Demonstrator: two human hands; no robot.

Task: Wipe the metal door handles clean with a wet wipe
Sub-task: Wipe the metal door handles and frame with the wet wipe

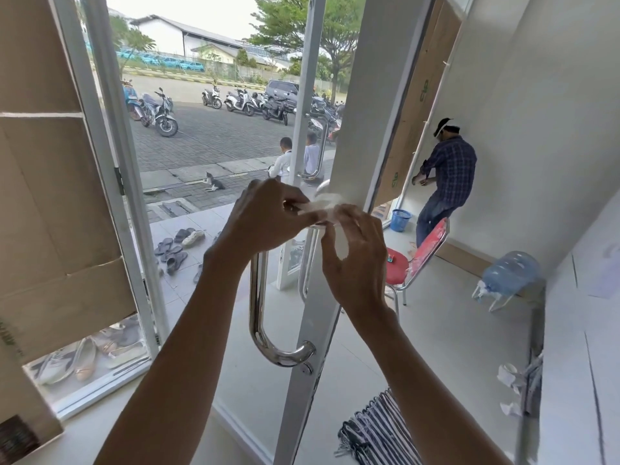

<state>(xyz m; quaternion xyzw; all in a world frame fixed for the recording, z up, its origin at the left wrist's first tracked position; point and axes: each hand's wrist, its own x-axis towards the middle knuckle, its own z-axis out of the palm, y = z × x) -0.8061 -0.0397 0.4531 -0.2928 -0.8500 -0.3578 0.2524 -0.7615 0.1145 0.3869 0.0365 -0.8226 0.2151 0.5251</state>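
A: What is at the far left?

B: Cardboard [50, 203] covers the left pane, and shoes [84, 359] lie behind the glass at its lower corner. Through the open doorway, motorbikes [157, 112] stand parked on a paved lot, a cat [213, 183] lies at the kerb and sandals [176, 248] sit on the tiles by the threshold.

A: And the hands?

B: Both are raised at the top of the handle [260, 323], a polished steel U-shaped bar fixed to the white door frame [315, 330] at its lower end. The left hand [265, 219] is curled over the bar's upper end, fingers pinched on one edge of the wipe [323, 204]. The right hand [355, 260] pinches the other edge between thumb and fingertips, its remaining fingers loosely spread. The wipe, thin and white, is stretched between them, just above the top mount of the handle.

A: Is the wipe on the metal?

B: It is at or just over the top bend; contact cannot be made out, since the hands hide that part.

A: Any other handle?

B: A second bar [318, 149] shows higher up, on the far leaf of the door, seen through the glass.

A: And to the right?

B: Indoors, a person in a checked shirt [453, 166] bends toward the wall. Near them are a blue basket [400, 219], a red chair [419, 260] and a water jug [510, 275] lying on its stand. A striped cloth [379, 431] lies on the floor at the bottom edge.
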